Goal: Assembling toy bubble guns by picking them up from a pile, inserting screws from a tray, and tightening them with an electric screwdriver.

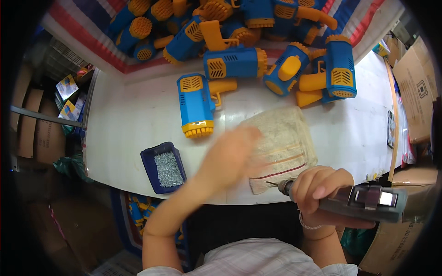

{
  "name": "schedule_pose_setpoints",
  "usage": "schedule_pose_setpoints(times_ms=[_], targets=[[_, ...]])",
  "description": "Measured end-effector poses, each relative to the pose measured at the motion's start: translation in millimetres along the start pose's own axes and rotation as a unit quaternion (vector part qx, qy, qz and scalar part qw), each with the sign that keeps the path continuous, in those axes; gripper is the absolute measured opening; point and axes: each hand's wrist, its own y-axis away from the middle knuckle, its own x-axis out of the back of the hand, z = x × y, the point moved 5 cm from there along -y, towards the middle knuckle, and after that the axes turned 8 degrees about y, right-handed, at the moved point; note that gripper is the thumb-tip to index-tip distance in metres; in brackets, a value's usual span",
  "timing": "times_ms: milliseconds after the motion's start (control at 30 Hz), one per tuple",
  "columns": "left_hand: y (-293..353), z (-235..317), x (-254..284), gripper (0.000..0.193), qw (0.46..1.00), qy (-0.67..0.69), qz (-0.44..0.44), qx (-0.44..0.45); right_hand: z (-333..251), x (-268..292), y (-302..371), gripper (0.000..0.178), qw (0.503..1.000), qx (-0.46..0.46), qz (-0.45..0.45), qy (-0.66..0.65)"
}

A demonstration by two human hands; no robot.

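Note:
My right hand (320, 184) is wrapped around a grey power screwdriver (363, 202), whose thin bit points left over the near edge of the cloth. Motion smears my left hand (230, 156) above the table, between the folded beige cloth (285, 133) and a blue-and-orange toy bubble gun (194, 106); its fingers are too blurred to read. That toy lies on its side, handle to the right. Small silvery screws (169, 169) fill part of a dark blue tray (147, 161) left of my left forearm.
More blue-and-orange bubble guns (235, 63) lie at the back of the white table (115, 115), many piled on a striped sheet (83, 32). A phone (390, 129) rests near the right edge. Cardboard boxes (412, 87) stand at the right; a bin of toy parts (138, 211) sits below.

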Motion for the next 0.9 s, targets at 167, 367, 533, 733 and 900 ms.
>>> schedule_pose_setpoints(times_ms=[167,367,533,733,900], targets=[[-40.9,-117.6,-7.9,0.023,0.915,-0.363,-0.049,0.170,0.2,5.1,4.5,0.095,0.999,-0.006,-0.007,-0.051],[-55.8,-133.7,-3.6,0.023,0.844,-0.487,-0.102,0.203,-1.1,6.3,5.2,0.089,0.995,0.001,0.053,0.080],[-63.2,-100.3,23.5,0.027,0.881,-0.364,-0.188,0.235,-5.4,19.6,9.6,0.098,0.999,0.019,0.040,0.023],[-41.8,-0.8,29.0,0.029,0.918,-0.381,-0.014,0.104,-16.4,26.5,19.3,0.097,0.998,0.029,0.045,0.025],[8.4,66.2,-38.1,0.040,0.892,-0.443,-0.084,0.035,-28.6,23.6,23.0,0.084,0.992,0.061,0.046,0.104]])
